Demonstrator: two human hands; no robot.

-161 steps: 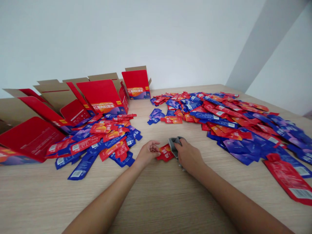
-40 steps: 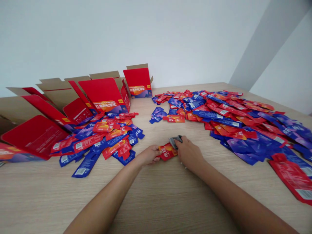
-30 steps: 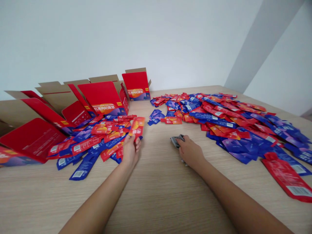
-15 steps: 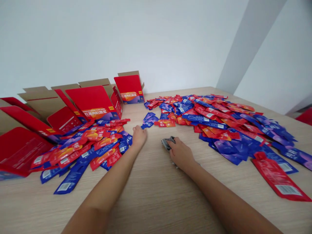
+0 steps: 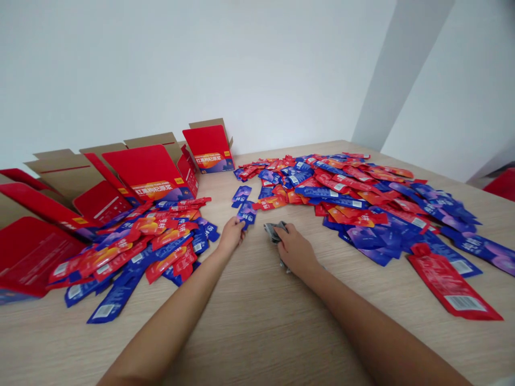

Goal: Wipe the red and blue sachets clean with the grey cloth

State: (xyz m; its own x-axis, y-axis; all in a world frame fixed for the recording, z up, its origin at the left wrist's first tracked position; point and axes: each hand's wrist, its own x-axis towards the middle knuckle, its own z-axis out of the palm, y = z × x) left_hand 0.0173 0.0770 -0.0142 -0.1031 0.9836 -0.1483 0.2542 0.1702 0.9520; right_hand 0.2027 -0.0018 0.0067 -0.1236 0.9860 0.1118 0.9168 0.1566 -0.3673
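Note:
Between two heaps of sachets, my left hand (image 5: 232, 234) pinches the near end of a blue sachet (image 5: 247, 213) with a purple print. Another blue sachet (image 5: 241, 195) lies just beyond it on the table. My right hand (image 5: 295, 248) is closed over a crumpled grey cloth (image 5: 274, 232) that rests on the wood; part of the cloth sticks out under the palm. The left heap of red and blue sachets (image 5: 161, 228) lies beside my left hand, and the larger right heap (image 5: 354, 187) spreads beyond my right hand.
Open red cartons (image 5: 140, 171) with raised flaps stand along the left, and one more red carton (image 5: 209, 150) stands at the back by the wall. A single red sachet (image 5: 450, 284) lies at the right on the wooden table (image 5: 249, 332).
My left hand has taken hold of a blue sachet and drawn it slightly toward me, away from the other one. The right hand stays on the cloth. The view has shifted a little.

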